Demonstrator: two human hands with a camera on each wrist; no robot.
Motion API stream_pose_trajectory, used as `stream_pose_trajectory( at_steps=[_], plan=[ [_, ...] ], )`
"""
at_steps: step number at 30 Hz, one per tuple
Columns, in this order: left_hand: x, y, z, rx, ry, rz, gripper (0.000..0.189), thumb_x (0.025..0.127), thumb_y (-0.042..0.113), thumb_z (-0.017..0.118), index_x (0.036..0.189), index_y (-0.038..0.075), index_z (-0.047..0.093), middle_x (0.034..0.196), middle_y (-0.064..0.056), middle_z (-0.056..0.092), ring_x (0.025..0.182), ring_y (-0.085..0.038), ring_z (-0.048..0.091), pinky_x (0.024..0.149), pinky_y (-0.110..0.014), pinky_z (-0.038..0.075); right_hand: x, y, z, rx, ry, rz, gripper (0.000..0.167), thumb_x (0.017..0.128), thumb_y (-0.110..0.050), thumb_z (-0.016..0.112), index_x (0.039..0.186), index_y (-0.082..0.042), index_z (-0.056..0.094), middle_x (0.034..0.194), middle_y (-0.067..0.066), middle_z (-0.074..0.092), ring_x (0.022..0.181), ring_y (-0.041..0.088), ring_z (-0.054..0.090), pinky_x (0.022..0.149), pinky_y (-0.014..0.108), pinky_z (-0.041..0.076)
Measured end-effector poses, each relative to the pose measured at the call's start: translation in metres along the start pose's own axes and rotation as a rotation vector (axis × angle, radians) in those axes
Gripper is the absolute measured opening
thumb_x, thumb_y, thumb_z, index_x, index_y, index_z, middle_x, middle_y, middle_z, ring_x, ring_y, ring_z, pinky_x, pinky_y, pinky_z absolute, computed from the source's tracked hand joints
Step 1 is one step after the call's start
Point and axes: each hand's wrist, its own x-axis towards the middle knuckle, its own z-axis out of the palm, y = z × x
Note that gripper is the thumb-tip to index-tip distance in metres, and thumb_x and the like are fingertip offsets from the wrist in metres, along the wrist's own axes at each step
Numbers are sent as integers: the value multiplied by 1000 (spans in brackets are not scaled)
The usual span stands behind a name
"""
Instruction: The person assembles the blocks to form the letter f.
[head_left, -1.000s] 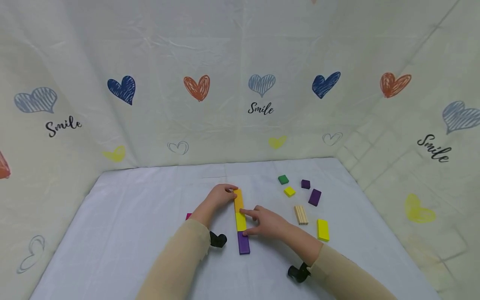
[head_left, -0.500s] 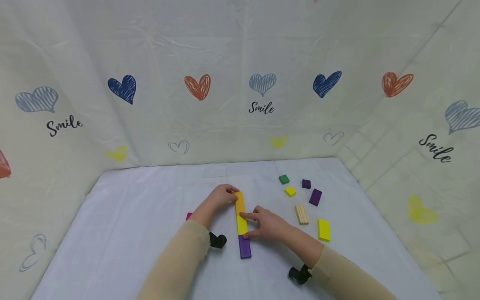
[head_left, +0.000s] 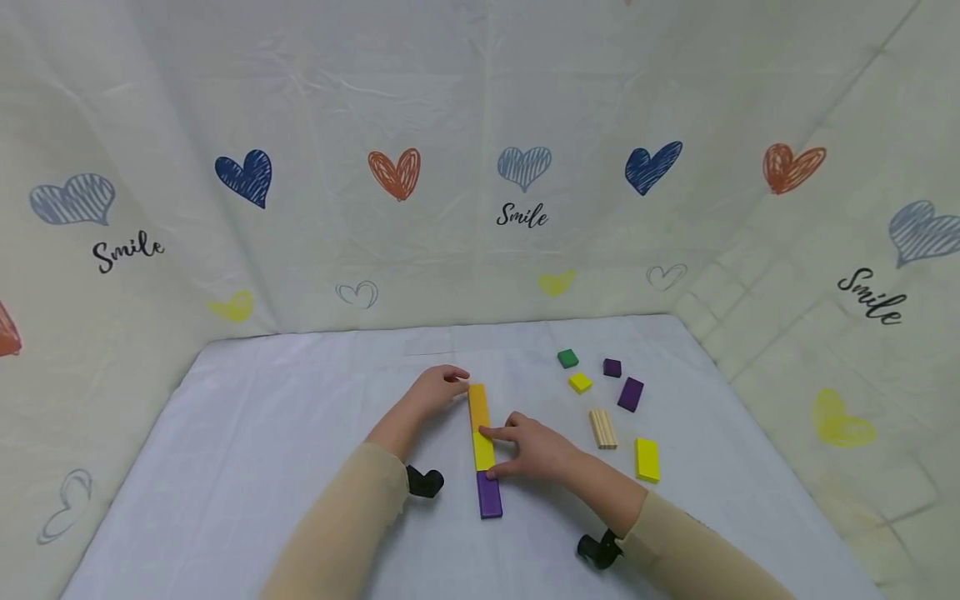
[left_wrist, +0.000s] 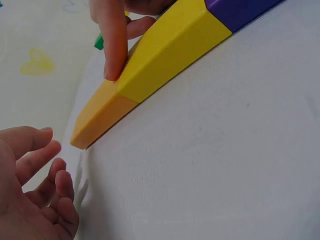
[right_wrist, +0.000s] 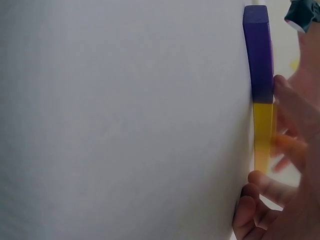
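Observation:
An orange block (head_left: 477, 403), a yellow block (head_left: 484, 454) and a purple block (head_left: 490, 498) lie end to end in one straight row on the white cloth. My right hand (head_left: 542, 447) lies over the row from the right. Its straight index finger presses on top near the orange-yellow joint, and the thumb touches near the yellow-purple joint. Beside the far end of the orange block is my left hand (head_left: 432, 392). In the left wrist view, the fingers of this left hand (left_wrist: 37, 185) are loosely bent, with a gap to the orange block (left_wrist: 102, 115) and nothing in them.
To the right lie a green block (head_left: 567, 358), a small yellow block (head_left: 580, 382), a small purple block (head_left: 612, 367), a longer purple block (head_left: 631, 394), several pale wooden sticks (head_left: 603, 429) and a larger yellow block (head_left: 647, 460). A printed cloth backdrop (head_left: 450, 250) stands behind.
The row slid slightly toward the person at first. Since then my left hand has let go of the orange block and moved left; its arm now covers the pink block. My right hand keeps touching the row.

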Motion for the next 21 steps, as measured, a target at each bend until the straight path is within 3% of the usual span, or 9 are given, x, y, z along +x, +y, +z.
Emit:
stream_pose_trajectory(
  at_steps=[9,15,21],
  plan=[
    [-20,-11,-26,-18,13,14,33,97,31,64,128,20,66,119,-4,63,87,-20,60,80,-36,53,0,-2,-1,-4,-5,16,72,74,-57,80,139,-39,57,105,0,52,87,16,49,75,30,48],
    [-39,-17,-44,38,31,49,33,96,28,65,128,20,66,112,0,64,94,-19,59,81,-34,53,2,-2,0,-4,-13,23,71,74,-57,80,139,-39,57,107,1,52,87,16,50,75,31,49],
    [-58,-22,-58,57,3,24,33,95,26,67,127,21,66,109,3,62,102,-21,56,80,-34,52,3,-2,2,-10,-6,22,71,74,-57,80,139,-40,57,106,0,51,86,16,49,73,29,48]
  ],
)
